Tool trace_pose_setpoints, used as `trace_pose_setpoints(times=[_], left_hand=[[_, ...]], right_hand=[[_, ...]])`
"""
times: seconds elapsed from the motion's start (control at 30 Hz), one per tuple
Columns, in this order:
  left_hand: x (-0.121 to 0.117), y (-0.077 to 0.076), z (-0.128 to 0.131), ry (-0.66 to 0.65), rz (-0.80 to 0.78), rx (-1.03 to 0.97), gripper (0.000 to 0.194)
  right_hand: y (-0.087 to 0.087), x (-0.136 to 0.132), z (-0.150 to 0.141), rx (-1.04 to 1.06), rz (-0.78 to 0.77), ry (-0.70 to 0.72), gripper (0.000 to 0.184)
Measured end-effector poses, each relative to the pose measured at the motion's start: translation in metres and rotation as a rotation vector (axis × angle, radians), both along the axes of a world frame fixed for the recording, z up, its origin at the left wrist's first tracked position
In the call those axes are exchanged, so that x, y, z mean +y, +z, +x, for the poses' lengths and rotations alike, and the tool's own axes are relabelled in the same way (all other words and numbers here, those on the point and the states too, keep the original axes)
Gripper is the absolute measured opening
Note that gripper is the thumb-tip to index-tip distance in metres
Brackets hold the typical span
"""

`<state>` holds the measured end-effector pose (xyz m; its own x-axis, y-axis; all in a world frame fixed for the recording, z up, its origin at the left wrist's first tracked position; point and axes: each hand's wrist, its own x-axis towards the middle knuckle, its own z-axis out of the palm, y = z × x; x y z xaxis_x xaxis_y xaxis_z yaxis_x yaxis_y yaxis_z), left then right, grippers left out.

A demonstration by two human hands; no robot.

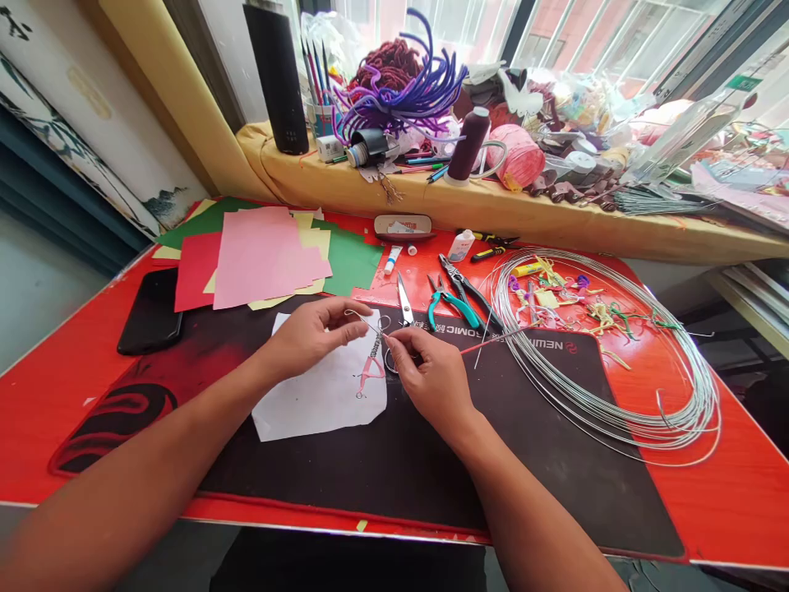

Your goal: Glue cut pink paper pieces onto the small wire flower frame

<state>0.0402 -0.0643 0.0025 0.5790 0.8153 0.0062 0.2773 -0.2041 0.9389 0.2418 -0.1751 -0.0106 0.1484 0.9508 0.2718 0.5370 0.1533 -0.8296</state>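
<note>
Above a white paper sheet (pixel 320 411) with a small pink and black drawing (pixel 371 370), both hands work at a thin wire. My left hand (pixel 317 333) has thumb and index finger around the thin wire (pixel 375 328), whose end curls in a small loop. My right hand (pixel 435 370) pinches the same wire between thumb and fingertips. A red-covered length (pixel 490 342) sticks out to the right behind that hand; whether it joins the thin wire is hidden. Scissors (pixel 404 300) lie just beyond the right hand, beside teal-handled pliers (pixel 453 304) and larger cutting pliers (pixel 465 288).
A big coil of silver wire (pixel 696 395) spreads over the mat's right side, with colourful scraps (pixel 548 296) inside it. Coloured papers (pixel 265 255) and a black phone (pixel 151 311) lie left. Behind, the crowded sill (pixel 370 185) carries yarn, pipe cleaners and a black bottle (pixel 277 78).
</note>
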Motion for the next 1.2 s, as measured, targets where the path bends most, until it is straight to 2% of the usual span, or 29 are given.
trace_pose_setpoints(times=[0.17, 0.43, 0.57, 0.73, 0.93, 1.1, 1.2], left_hand=[[-0.005, -0.003, 0.007, -0.07, -0.263, -0.095, 0.039], [-0.002, 0.004, 0.006, 0.026, -0.362, -0.315, 0.026], [-0.002, 0.002, 0.008, 0.049, -0.417, -0.333, 0.026], [-0.005, -0.004, 0.01, 0.045, -0.388, -0.322, 0.026], [-0.002, -0.007, 0.008, 0.067, -0.168, -0.221, 0.026], [0.001, -0.007, 0.006, -0.062, -0.228, -0.145, 0.033], [0.001, -0.006, 0.005, -0.055, -0.234, -0.13, 0.031]], right_hand=[[0.0, 0.0, -0.001, 0.008, -0.016, 0.031, 0.018], [0.002, 0.002, 0.001, 0.16, -0.145, 0.063, 0.024], [0.0, 0.002, 0.0, 0.119, -0.143, 0.07, 0.024], [0.0, 0.001, -0.002, 0.057, -0.121, 0.064, 0.019], [0.0, 0.003, 0.001, 0.09, -0.099, 0.037, 0.02], [0.002, 0.004, 0.002, 0.097, -0.116, 0.029, 0.02], [0.005, 0.004, 0.002, 0.162, -0.14, 0.045, 0.021]])
